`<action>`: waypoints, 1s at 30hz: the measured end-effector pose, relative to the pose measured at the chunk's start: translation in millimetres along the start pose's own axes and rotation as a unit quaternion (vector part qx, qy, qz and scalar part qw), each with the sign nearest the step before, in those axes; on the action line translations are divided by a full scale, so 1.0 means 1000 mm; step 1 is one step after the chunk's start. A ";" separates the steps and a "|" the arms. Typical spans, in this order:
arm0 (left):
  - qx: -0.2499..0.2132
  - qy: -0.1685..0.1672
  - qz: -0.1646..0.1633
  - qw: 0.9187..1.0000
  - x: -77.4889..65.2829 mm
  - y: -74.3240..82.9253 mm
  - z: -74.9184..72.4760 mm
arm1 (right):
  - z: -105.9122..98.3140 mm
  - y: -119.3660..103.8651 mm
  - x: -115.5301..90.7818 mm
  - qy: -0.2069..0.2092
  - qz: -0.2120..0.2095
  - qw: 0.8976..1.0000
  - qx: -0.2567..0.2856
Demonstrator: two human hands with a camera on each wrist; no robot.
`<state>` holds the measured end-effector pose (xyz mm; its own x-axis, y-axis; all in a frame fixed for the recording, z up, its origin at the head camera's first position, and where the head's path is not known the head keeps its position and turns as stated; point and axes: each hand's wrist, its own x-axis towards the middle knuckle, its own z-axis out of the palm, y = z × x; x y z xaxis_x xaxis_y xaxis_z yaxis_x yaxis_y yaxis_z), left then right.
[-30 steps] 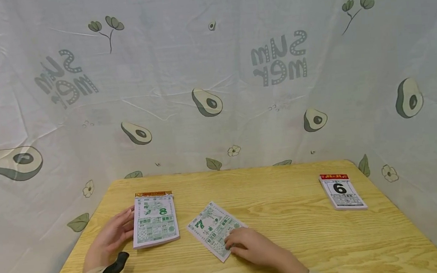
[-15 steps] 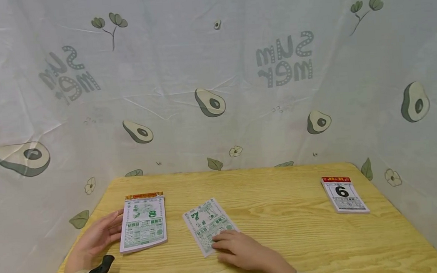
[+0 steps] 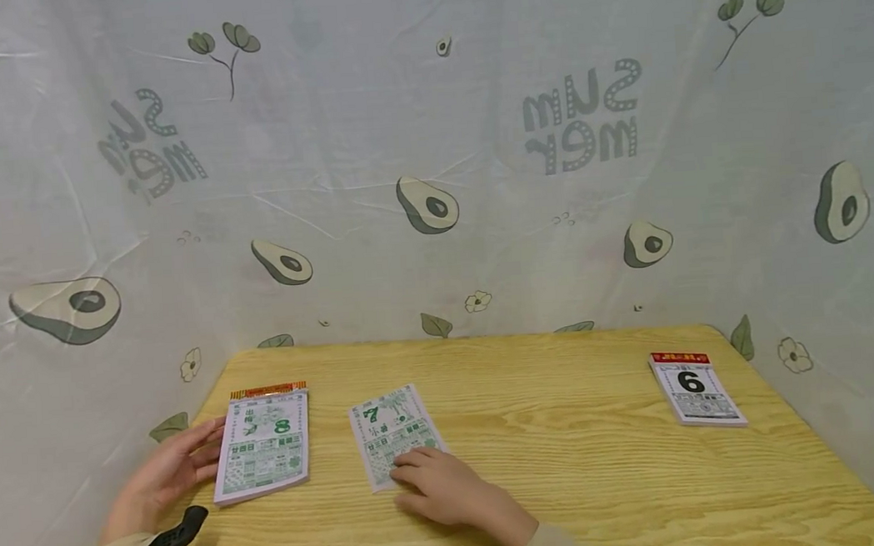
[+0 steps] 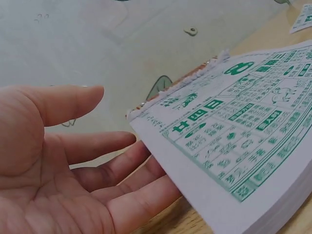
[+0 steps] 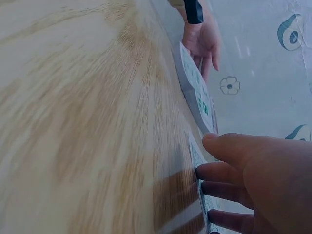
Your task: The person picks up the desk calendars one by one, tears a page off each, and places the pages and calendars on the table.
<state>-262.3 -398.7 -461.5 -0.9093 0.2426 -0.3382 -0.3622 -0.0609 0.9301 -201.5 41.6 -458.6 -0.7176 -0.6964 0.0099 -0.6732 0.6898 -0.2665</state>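
A thick tear-off calendar pad lies at the left of the table, its top page printed in green with an 8. My left hand is at the pad's left side with loosely bent fingers; in the left wrist view the fingertips reach its edge and partly pass under it, the thumb apart. A loose calendar page with a green 7 lies flat to the right of the pad. On its lower right part rest the fingertips of my right hand, which cover that corner.
A smaller calendar pad with a red header and a black 6 lies at the table's far right. Behind and beside the wooden table hangs a pale curtain with avocado prints. A black strap sits at my left wrist.
My right hand has slid the loose page leftward, and the page has turned more upright. The thick pad has moved left together with my left hand. The view has shifted slightly.
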 end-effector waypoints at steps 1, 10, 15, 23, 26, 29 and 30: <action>0.007 0.009 -0.003 1.000 0.000 0.001 -0.001 | 0.002 -0.002 0.003 0.001 0.004 1.000 -0.002; 0.061 0.015 -0.003 0.998 0.010 0.007 -0.006 | 0.013 -0.020 0.027 0.013 0.036 0.999 -0.016; 0.089 0.029 0.000 0.996 0.017 0.013 -0.003 | 0.022 -0.029 0.041 0.016 0.055 0.998 -0.035; 0.043 0.032 -0.008 0.999 0.023 0.014 0.000 | 0.031 -0.044 0.064 -0.004 0.099 0.993 -0.069; 0.035 0.034 -0.010 0.999 0.023 0.012 0.001 | 0.032 -0.047 0.068 -0.012 0.111 0.991 -0.070; 0.051 0.041 -0.005 0.998 0.023 0.009 0.001 | 0.034 -0.050 0.071 -0.015 0.116 0.990 -0.073; 0.055 0.045 -0.003 0.997 0.023 0.009 0.001 | 0.035 -0.051 0.072 -0.016 0.118 0.990 -0.074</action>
<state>-286.4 -392.4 -461.3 -0.9234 0.1554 -0.3510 -0.3478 0.0484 0.9363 -212.7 -50.5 -477.6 -0.8532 -0.5172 -0.0668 -0.5084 0.8535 -0.1145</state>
